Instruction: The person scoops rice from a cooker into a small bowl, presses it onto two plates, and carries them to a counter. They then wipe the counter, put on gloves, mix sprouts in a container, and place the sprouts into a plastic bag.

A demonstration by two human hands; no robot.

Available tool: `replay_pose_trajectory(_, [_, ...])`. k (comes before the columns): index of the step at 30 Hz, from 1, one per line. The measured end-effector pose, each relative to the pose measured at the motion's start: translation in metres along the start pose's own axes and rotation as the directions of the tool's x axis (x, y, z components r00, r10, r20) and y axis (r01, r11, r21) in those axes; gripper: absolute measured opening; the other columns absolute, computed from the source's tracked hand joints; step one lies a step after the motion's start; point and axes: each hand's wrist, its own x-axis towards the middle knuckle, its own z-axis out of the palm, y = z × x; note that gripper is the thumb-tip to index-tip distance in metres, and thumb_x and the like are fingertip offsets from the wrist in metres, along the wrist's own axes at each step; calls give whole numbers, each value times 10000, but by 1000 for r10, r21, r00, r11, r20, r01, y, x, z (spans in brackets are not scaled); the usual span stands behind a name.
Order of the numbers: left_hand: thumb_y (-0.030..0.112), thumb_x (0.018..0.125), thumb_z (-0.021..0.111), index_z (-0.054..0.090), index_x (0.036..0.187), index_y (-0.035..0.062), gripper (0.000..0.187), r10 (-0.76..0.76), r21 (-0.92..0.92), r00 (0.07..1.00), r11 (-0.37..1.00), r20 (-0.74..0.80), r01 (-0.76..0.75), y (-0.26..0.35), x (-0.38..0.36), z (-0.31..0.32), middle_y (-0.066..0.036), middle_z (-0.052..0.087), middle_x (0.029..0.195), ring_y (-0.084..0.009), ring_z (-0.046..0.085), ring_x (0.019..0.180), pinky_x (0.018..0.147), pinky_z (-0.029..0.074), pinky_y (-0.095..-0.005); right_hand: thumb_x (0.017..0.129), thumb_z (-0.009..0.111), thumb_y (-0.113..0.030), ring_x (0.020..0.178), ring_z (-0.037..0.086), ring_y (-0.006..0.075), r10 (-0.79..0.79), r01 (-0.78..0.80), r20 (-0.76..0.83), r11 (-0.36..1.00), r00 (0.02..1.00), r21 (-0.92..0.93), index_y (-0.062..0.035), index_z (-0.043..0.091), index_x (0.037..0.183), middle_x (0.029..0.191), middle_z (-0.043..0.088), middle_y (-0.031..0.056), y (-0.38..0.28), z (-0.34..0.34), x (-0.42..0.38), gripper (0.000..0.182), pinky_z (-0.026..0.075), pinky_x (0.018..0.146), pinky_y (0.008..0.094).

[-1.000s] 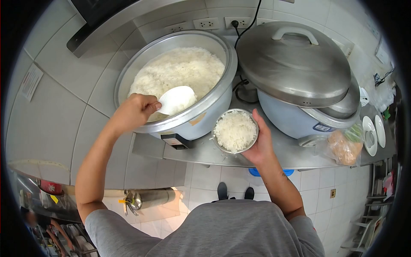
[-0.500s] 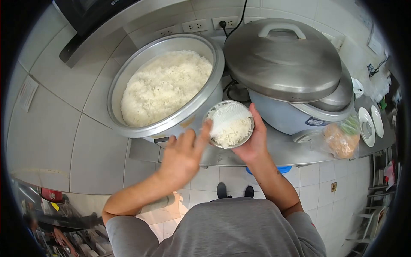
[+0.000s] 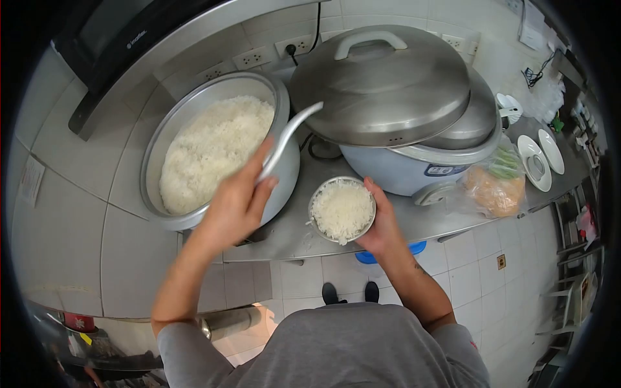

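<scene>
A small metal bowl heaped with white rice rests in my right hand, whose fingers wrap its right side. My left hand grips a white rice paddle, slightly blurred, beside the rim of the open rice cooker. Much cooked rice fills that cooker. A few grains cling to the outside left of the bowl.
A second cooker with a large metal lid stands at the right. Beyond it are a plastic bag of food and white plates. The steel counter's front edge runs below the bowl. Wall sockets line the back.
The paddle has lifted off the bowl's rice and moved left and up with my left hand. The bowl sits slightly lower in view, its rice now uncovered. The view has shifted.
</scene>
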Motion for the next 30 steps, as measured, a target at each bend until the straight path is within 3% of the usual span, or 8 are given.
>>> replay_pose_trajectory(1, [106, 902, 572, 476, 1322, 19, 440, -109, -9, 994, 994, -19, 109, 13, 23, -3, -177, 631, 905, -297, 612, 708, 658, 489, -356, 898, 531, -467, 1133, 563, 306, 11, -11, 8, 1000, 1000, 22, -60, 532, 1217, 1216, 584, 142, 1, -8, -1, 517, 460, 951, 484])
replay_pose_trajectory(3, [140, 888, 608, 543, 1239, 14, 378, 354, 155, 901, 934, -252, -323, -7, 88, 17, -172, 617, 886, -305, 602, 777, 700, 470, -388, 901, 493, -511, 1149, 551, 337, 15, -16, 25, 999, 1000, 40, -59, 521, 1252, 1246, 568, 162, 3, -22, -4, 573, 457, 938, 528])
replay_pose_trajectory(6, [179, 839, 663, 623, 1026, 3, 259, 437, 218, 812, 899, -386, -380, -17, 200, 56, -193, 613, 912, -376, 597, 844, 729, 476, -415, 895, 449, -572, 1137, 545, 387, -19, 19, -10, 1000, 1000, 24, -46, 521, 1252, 1257, 560, 175, 5, -45, -13, 640, 438, 898, 619])
replay_pose_trajectory(9, [268, 822, 670, 593, 1092, 36, 363, 279, 235, 870, 952, -407, -195, -10, 277, 86, -179, 632, 986, -368, 586, 991, 870, 456, -448, 914, 479, -497, 1130, 564, 310, -54, 52, 14, 994, 998, 94, -23, 546, 1214, 1231, 582, 153, -6, -54, -38, 565, 431, 989, 456])
replay_pose_trajectory(10, [297, 844, 644, 605, 1083, 57, 341, 118, 228, 956, 972, -268, -56, 5, 284, 81, -166, 643, 1005, -350, 599, 997, 873, 454, -451, 917, 469, -499, 1131, 563, 309, -83, 82, 3, 994, 997, 69, -24, 544, 1218, 1232, 582, 151, -12, -60, -45, 568, 433, 987, 455])
replay_pose_trajectory(12, [302, 869, 609, 611, 1081, 68, 316, 39, 236, 975, 972, -219, 14, 13, 298, 83, -156, 652, 1003, -342, 609, 988, 860, 460, -458, 922, 451, -505, 1133, 563, 307, -154, 155, -29, 988, 988, 29, -25, 540, 1224, 1232, 584, 148, -19, -73, -59, 574, 437, 982, 453])
replay_pose_trajectory(19, [273, 883, 566, 613, 1044, 60, 271, 358, 492, 875, 855, -326, -166, 36, 270, 44, -160, 655, 988, -353, 625, 952, 807, 476, -482, 929, 427, -510, 1124, 570, 301, -283, 283, -88, 959, 955, -13, -22, 544, 1219, 1225, 589, 141, -31, -81, -77, 579, 447, 971, 443])
replay_pose_trajectory(30, [246, 869, 613, 615, 968, 82, 192, 148, 572, 881, 805, -450, 157, -121, 112, -80, -188, 654, 896, -398, 611, 876, 732, 469, -488, 919, 446, -524, 1132, 562, 311, -134, 135, -18, 990, 991, 33, -17, 543, 1218, 1233, 581, 154, -2, -55, -47, 596, 438, 982, 448])
